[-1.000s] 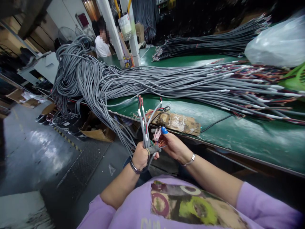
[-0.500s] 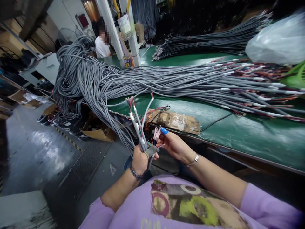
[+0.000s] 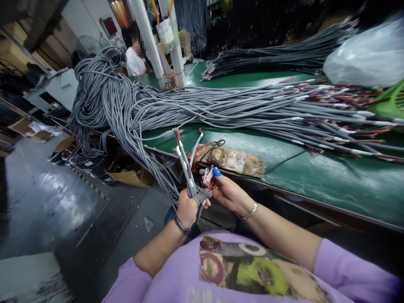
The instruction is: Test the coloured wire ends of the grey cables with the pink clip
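My left hand (image 3: pixel 188 207), with a grey cover on its thumb, is closed around several grey cables (image 3: pixel 186 170). Their upper ends show white bands and bare coloured wires. Thin coloured wires (image 3: pixel 211 187) fan out beside the left thumb. Close by on the right, my right hand (image 3: pixel 227 190) pinches a small pale pink clip-like piece (image 3: pixel 207 176); its exact kind is unclear. Blue covering wraps the right thumb tip, and the piece sits right above the fanned wires. Whether it touches them I cannot tell.
A large bundle of grey cables (image 3: pixel 195 103) lies along the green table (image 3: pixel 315 176) and hangs over its left end. Near the front edge rests a worn wooden board (image 3: pixel 243 162). Black cables (image 3: pixel 268 59), a plastic bag (image 3: pixel 366 54) and a green basket (image 3: pixel 391 101) lie farther back. A person (image 3: pixel 135 59) sits beyond.
My right hand has shifted slightly left, nearer the left hand. The tops of the held cables have tilted a little to the right and drawn closer together.
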Demonstrator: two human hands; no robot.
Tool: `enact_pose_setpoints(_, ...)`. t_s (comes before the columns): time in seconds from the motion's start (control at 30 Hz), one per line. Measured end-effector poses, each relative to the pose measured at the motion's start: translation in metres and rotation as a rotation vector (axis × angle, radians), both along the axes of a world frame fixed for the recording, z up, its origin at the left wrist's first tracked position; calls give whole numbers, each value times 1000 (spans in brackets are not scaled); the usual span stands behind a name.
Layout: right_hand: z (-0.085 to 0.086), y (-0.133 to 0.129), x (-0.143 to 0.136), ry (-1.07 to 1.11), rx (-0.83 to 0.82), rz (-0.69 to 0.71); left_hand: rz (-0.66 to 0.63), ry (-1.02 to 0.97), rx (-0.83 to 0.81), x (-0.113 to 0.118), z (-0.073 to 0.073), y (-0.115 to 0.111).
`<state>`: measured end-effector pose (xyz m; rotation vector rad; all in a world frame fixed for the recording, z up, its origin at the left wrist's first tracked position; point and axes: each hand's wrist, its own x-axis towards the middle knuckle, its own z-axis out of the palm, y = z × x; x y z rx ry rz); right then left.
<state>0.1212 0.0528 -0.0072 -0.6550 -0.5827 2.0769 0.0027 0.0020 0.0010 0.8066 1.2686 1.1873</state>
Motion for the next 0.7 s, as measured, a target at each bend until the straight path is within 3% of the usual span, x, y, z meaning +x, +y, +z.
enact_pose_setpoints(0.17, 2, 2, 5, 10, -64, 9, 13, 3, 8, -4, 1, -6)
enact_pose_setpoints(0.37, -3, 3, 7, -36, -10, 2, 35, 11, 60, -7, -1, -12)
enact_pose_setpoints(0.7, -5, 2, 8, 12, -62, -42, 89, -31, 95, -1, -3, -6)
